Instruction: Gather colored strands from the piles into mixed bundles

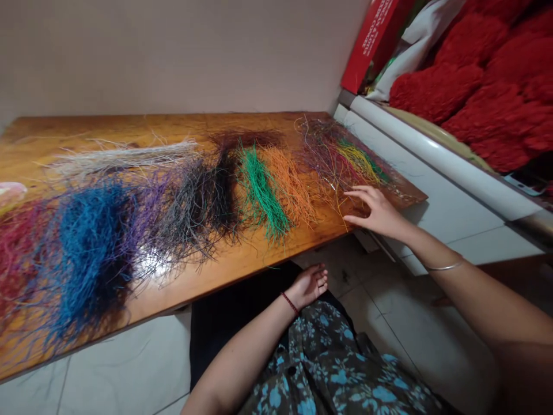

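Note:
My right hand (375,212) reaches over the table's right front edge, thumb and fingers apart, beside a loose tangle of mixed strands (330,155). Nothing shows in its grasp. On my lap rests my left hand (310,283), palm up, with its fingers loosely curled and no object visible in it. Left of my right hand lie an orange bundle of thin strands (291,184) and a green bundle (264,193). Yellow strands (358,161) lie behind my right hand.
On the wooden table (242,253) also lie black (222,196), grey (185,202), purple (147,210), blue (93,242), red (21,248) and whitish strands (125,157). A white cabinet (449,196) adjoins at right, with a red box (367,46) and red fluffy material (484,86) above.

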Action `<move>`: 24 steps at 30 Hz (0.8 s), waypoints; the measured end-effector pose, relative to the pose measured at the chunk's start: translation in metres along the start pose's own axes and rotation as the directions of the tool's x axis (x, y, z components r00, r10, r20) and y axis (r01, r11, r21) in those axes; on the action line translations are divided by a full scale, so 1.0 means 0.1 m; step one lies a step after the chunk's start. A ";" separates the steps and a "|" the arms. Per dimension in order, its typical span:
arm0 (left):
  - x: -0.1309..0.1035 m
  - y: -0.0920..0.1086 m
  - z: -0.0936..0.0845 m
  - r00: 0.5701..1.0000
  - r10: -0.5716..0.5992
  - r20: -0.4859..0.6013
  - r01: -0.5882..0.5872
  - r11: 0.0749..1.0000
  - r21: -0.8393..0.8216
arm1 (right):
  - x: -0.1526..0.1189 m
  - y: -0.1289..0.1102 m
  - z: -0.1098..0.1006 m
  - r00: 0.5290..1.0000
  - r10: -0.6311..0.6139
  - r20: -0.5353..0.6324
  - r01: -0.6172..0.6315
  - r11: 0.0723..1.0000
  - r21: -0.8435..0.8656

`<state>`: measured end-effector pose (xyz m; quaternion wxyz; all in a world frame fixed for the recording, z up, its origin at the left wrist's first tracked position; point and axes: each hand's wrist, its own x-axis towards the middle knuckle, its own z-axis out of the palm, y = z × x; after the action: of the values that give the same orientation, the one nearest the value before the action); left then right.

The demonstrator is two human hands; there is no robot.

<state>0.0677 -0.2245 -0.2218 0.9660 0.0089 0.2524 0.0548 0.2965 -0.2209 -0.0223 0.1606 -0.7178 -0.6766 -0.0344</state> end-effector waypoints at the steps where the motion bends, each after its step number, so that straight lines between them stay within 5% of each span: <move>1: 0.00 0.00 0.00 1.000 0.000 -0.002 0.000 1.000 0.001 | -0.01 -0.01 0.04 0.999 -0.024 0.029 0.025 0.999 -0.035; 9: 0.00 0.01 -0.02 1.000 0.011 0.018 -0.010 1.000 -0.016 | 0.07 0.12 0.21 1.000 0.027 -0.010 -0.028 0.975 -0.219; 24: 0.03 0.02 -0.04 1.000 -0.014 0.017 0.015 0.999 -0.050 | 0.58 1.02 0.50 0.985 0.167 -0.043 -0.171 0.974 -0.151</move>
<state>0.0681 -0.2218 -0.2268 0.9684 -0.0168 0.2430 0.0542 0.3925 -0.1550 -0.0731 0.1169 -0.7824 -0.6059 -0.0836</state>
